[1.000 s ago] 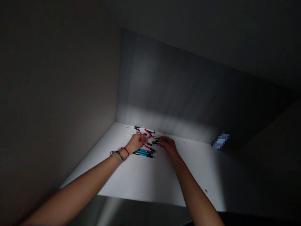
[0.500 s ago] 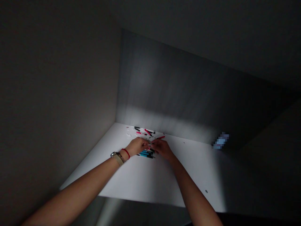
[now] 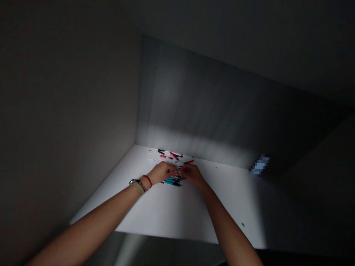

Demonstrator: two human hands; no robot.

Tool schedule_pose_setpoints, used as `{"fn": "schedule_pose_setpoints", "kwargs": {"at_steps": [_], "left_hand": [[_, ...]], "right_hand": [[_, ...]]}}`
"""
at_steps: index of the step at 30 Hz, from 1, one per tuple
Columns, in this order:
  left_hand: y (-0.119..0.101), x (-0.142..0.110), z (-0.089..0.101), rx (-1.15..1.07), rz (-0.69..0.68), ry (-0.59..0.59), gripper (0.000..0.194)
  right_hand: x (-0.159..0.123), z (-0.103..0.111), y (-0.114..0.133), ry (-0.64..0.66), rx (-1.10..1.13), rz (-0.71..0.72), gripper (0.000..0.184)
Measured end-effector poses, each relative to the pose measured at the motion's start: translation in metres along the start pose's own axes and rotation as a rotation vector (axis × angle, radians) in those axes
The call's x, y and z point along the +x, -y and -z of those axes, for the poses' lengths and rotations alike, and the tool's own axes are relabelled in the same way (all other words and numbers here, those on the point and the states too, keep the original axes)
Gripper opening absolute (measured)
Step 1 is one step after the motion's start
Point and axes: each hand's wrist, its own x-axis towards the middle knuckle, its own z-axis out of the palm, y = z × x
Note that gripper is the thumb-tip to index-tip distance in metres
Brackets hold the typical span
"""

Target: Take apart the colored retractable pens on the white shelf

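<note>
Pinching tight here, with left hand (image 3: 163,172) and right hand (image 3: 192,174) almost meeting, each closed down to the fingertips on a thin piece (image 3: 176,171) too small and covered to name. Just nearer, partly under the fingers, to a bunch of blue pens (image 3: 171,182), side by side on the white tabletop (image 3: 155,212). Just past the right knuckles, to a lone red barrel (image 3: 189,162). Farther back, to crossed red and black parts (image 3: 174,156), close to the grey panel (image 3: 191,99).
</note>
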Motion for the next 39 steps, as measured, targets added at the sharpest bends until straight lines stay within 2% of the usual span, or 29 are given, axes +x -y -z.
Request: {"fn": "schedule_pose_setpoints", "kwargs": {"at_steps": [3, 6, 7, 9, 12, 14, 17, 19, 20, 24, 26, 30, 34, 37, 39], "left_hand": [[0.001, 0.001, 0.002, 0.008, 0.002, -0.036, 0.038], [0.001, 0.001, 0.005, -0.005, -0.006, -0.043, 0.040], [0.001, 0.001, 0.006, -0.015, -0.006, -0.041, 0.039], [0.003, 0.002, 0.007, -0.031, 0.006, -0.060, 0.037], [0.008, 0.003, 0.008, -0.029, 0.037, -0.155, 0.033], [0.013, 0.004, 0.008, -0.006, 0.023, -0.215, 0.032], [0.019, 0.006, 0.007, 0.053, 0.004, -0.258, 0.029], [0.023, 0.006, 0.006, 0.092, 0.051, -0.304, 0.027], [0.026, 0.006, 0.006, 0.106, 0.088, -0.345, 0.031], [0.034, 0.006, 0.003, 0.089, 0.201, -0.479, 0.068], [0.034, 0.006, 0.003, 0.064, 0.207, -0.434, 0.062], [0.026, 0.004, 0.002, 0.057, 0.141, -0.235, 0.026], [0.022, 0.003, 0.001, 0.094, 0.049, -0.099, 0.021], [0.027, 0.004, -0.001, 0.135, -0.036, -0.033, 0.020], [0.030, 0.004, -0.001, 0.171, -0.069, -0.013, 0.019]], "right_hand": [[0.000, 0.007, -0.001, -0.006, 0.022, 0.012, 0.036], [-0.002, 0.010, -0.001, 0.098, 0.027, -0.032, 0.037], [-0.002, 0.010, -0.001, 0.097, 0.028, -0.043, 0.037], [0.000, 0.010, -0.002, -0.038, 0.036, -0.033, 0.040], [0.004, 0.014, -0.006, -0.354, 0.031, 0.009, 0.045], [0.006, 0.018, -0.008, -0.419, -0.019, 0.027, 0.041], [0.006, 0.020, -0.012, -0.362, -0.145, 0.064, 0.036], [0.005, 0.018, -0.013, -0.299, -0.222, 0.076, 0.034], [0.004, 0.017, -0.014, -0.262, -0.247, 0.078, 0.033], [0.003, 0.014, -0.017, -0.181, -0.318, 0.076, 0.028], [0.004, 0.015, -0.018, -0.188, -0.356, 0.081, 0.027], [0.005, 0.016, -0.017, -0.187, -0.463, 0.088, 0.024], [0.002, 0.016, -0.016, -0.060, -0.555, 0.042, 0.022], [-0.001, 0.016, -0.018, 0.063, -0.538, -0.005, 0.025], [-0.003, 0.017, -0.019, 0.096, -0.516, -0.008, 0.027]]}}
